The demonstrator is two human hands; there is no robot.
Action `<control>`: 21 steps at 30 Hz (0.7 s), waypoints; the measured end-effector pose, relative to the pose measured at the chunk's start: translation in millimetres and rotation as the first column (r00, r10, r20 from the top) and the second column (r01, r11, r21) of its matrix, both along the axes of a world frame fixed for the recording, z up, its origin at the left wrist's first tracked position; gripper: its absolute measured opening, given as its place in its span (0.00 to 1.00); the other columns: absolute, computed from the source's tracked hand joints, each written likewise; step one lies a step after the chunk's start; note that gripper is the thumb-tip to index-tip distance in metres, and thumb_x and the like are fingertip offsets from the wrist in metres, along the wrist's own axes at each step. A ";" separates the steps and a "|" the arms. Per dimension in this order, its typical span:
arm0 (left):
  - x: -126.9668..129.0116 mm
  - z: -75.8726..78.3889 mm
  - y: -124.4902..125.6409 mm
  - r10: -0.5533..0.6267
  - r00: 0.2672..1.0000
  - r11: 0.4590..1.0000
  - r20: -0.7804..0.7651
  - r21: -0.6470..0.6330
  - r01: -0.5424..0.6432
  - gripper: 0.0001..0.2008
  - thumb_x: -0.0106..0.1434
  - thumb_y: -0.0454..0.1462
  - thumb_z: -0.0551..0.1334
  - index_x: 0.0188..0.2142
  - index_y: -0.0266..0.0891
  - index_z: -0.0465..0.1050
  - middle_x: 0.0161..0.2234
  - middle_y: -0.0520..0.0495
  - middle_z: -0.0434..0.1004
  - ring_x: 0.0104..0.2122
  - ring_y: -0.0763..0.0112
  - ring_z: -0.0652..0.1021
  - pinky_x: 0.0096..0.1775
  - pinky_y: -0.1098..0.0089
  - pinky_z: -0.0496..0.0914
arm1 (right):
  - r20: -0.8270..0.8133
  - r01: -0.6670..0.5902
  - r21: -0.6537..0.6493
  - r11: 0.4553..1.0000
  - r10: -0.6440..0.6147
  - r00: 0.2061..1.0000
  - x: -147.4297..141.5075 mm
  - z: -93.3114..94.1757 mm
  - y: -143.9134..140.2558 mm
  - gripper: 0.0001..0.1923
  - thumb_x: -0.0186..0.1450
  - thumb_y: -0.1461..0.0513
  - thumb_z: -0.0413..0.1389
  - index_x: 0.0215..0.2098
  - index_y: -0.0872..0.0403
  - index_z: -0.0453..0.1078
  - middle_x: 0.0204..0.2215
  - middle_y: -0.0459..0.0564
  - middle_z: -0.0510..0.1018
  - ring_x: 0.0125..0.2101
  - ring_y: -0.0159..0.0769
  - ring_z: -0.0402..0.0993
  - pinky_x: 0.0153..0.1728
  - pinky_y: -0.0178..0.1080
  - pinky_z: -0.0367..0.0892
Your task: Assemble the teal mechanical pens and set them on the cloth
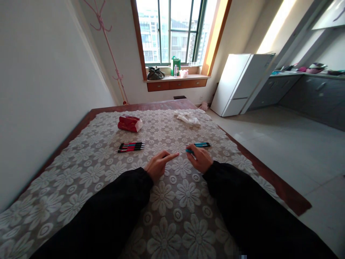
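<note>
My right hand (pixel 201 159) is closed around a blue pen (pixel 189 151), most of which the fingers hide. Just beyond it, a few blue pens (pixel 202 144) with dark ends lie side by side on the tablecloth. To its left is my left hand (pixel 157 165), index finger stretched toward the right hand and the other fingers partly curled; nothing shows in it. The two hands are apart. Several red and black pens (pixel 132 146) lie in a group farther left, roughly parallel to one another.
The patterned floral tablecloth (pixel 161 194) covers a table with a dark red-brown edge (pixel 291 194). A red tissue pack (pixel 129 123) lies at the far left, and a crumpled white plastic bag (pixel 188 118) at the far right. Beyond stand a pink coat rack (pixel 109 43) and a white refrigerator (pixel 234 82).
</note>
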State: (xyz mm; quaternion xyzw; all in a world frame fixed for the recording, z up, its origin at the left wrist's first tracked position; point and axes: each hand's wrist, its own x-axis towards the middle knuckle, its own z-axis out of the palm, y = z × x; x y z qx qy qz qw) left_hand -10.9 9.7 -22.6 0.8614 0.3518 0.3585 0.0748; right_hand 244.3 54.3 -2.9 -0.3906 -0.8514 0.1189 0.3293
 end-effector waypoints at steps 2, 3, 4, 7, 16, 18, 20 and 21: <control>-0.4 -1.1 0.4 0.002 1.000 1.000 -0.011 0.009 -0.002 0.37 0.64 0.20 0.48 0.67 0.50 0.67 0.44 0.47 0.73 0.41 0.72 0.75 0.47 0.71 0.74 | 0.087 -0.024 0.094 0.995 0.016 0.996 2.2 1.4 0.8 0.05 0.70 0.61 0.50 0.40 0.51 0.67 0.32 0.49 0.79 0.33 0.38 0.76 0.36 0.38 0.63; -0.6 -1.6 0.6 0.006 1.000 1.000 -0.016 0.011 -0.006 0.37 0.65 0.20 0.48 0.67 0.50 0.67 0.44 0.47 0.73 0.41 0.72 0.75 0.47 0.71 0.74 | 0.118 -0.045 0.124 0.991 0.030 0.993 2.5 2.1 0.7 0.05 0.70 0.61 0.50 0.40 0.51 0.67 0.32 0.50 0.79 0.34 0.39 0.76 0.37 0.38 0.63; -0.8 -2.0 0.8 0.012 1.000 1.000 -0.021 0.011 -0.012 0.37 0.65 0.20 0.48 0.67 0.50 0.67 0.43 0.47 0.73 0.41 0.72 0.75 0.46 0.71 0.74 | 0.142 -0.066 0.145 0.987 0.045 0.989 2.5 2.6 0.2 0.05 0.70 0.62 0.50 0.41 0.52 0.68 0.33 0.51 0.80 0.35 0.39 0.76 0.38 0.38 0.64; -1.0 -2.6 1.0 0.029 0.999 1.000 -0.039 0.001 -0.029 0.39 0.63 0.20 0.48 0.68 0.51 0.67 0.44 0.47 0.72 0.41 0.71 0.75 0.46 0.71 0.74 | 0.181 -0.093 0.163 0.982 0.063 0.981 1.4 2.9 -1.2 0.08 0.71 0.63 0.48 0.45 0.53 0.68 0.36 0.52 0.81 0.36 0.39 0.77 0.39 0.39 0.64; -1.6 -4.3 1.8 0.033 0.998 0.999 -0.059 0.013 -0.032 0.39 0.64 0.20 0.49 0.67 0.52 0.67 0.44 0.47 0.73 0.41 0.71 0.75 0.46 0.71 0.74 | 0.241 -0.167 0.215 0.962 0.113 0.964 -2.5 -0.1 -2.3 0.08 0.73 0.64 0.50 0.46 0.53 0.70 0.36 0.52 0.82 0.37 0.39 0.77 0.41 0.40 0.65; -2.5 -5.9 2.0 0.024 0.997 1.000 -0.068 0.009 -0.024 0.40 0.63 0.19 0.49 0.68 0.52 0.66 0.44 0.47 0.73 0.41 0.71 0.75 0.46 0.71 0.74 | 0.239 -0.183 0.228 0.956 0.127 0.963 -4.1 0.0 -3.5 0.07 0.73 0.64 0.50 0.46 0.53 0.70 0.36 0.52 0.82 0.37 0.39 0.77 0.41 0.40 0.65; -3.5 -6.9 1.9 0.023 0.997 1.000 -0.078 0.013 -0.022 0.41 0.62 0.19 0.49 0.68 0.53 0.66 0.44 0.47 0.73 0.41 0.70 0.76 0.45 0.70 0.74 | 0.243 -0.201 0.233 0.952 0.143 0.960 -5.1 0.3 -4.4 0.07 0.73 0.65 0.50 0.46 0.53 0.70 0.36 0.52 0.82 0.36 0.39 0.77 0.40 0.40 0.65; -3.9 -6.9 1.8 0.033 0.996 0.999 -0.081 0.014 -0.032 0.41 0.62 0.19 0.48 0.69 0.53 0.65 0.44 0.47 0.73 0.42 0.70 0.76 0.46 0.70 0.75 | 0.243 -0.200 0.231 0.952 0.143 0.959 -5.2 0.6 -4.5 0.07 0.73 0.65 0.50 0.45 0.53 0.70 0.36 0.51 0.82 0.36 0.39 0.77 0.40 0.40 0.65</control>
